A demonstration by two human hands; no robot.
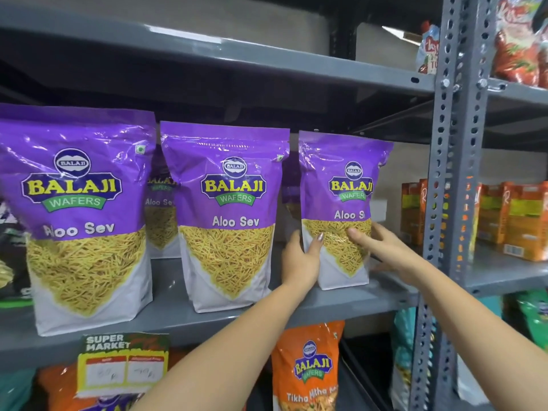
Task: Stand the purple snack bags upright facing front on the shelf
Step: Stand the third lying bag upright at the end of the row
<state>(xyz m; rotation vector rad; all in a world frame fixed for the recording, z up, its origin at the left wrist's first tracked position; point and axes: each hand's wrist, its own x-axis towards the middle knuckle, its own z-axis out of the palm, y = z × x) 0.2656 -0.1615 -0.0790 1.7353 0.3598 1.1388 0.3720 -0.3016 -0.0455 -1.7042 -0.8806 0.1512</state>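
Observation:
Three purple Aloo Sev bags stand upright, labels forward, in a row on the grey shelf (166,318): a left bag (77,215), a middle bag (228,215) and a right bag (341,188). More purple bags (160,200) stand behind them, mostly hidden. My left hand (299,262) grips the right bag's lower left edge. My right hand (382,250) holds its lower right side, thumb on the front. The right bag is turned slightly to the right.
A grey perforated upright post (444,188) stands just right of the bags. Orange cartons (513,215) fill the neighbouring shelf. Orange snack bags (308,369) and a supermarket price tag (124,363) sit below. Red bags (516,46) are above right.

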